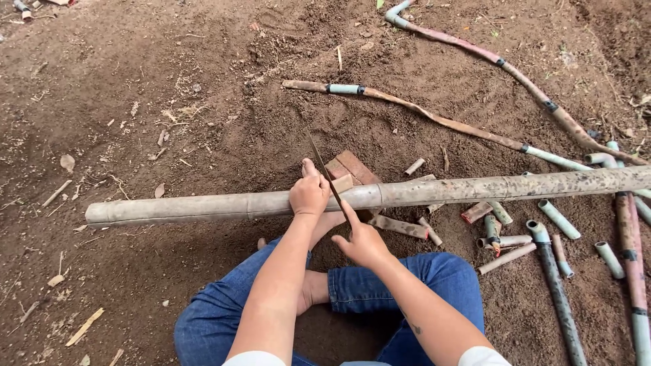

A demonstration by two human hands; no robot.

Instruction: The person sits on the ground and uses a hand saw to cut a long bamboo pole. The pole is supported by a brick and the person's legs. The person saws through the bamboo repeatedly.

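On the bare dirt, just in front of the crossed legs in blue jeans (420,278), the left hand (308,193) was clamped down over the top of a long bamboo pole (203,207), thumb pointing away. The right hand (363,242) was closed around the handle of a thin saw blade (325,173) that slanted up and away across the pole, right beside the left thumb. That closeness looked to me like the danger: a skip of the blade could have caught the thumb or knuckles. The pole rested on a brick (352,168) near the cut, with its long ends unsupported, so I judged it might roll or pinch the blade. Both forearms reached forward nearly parallel, wrists low, the right elbow bent out wider. Short cut pieces (502,234) and thinner pipes (434,115) lay scattered to the right.
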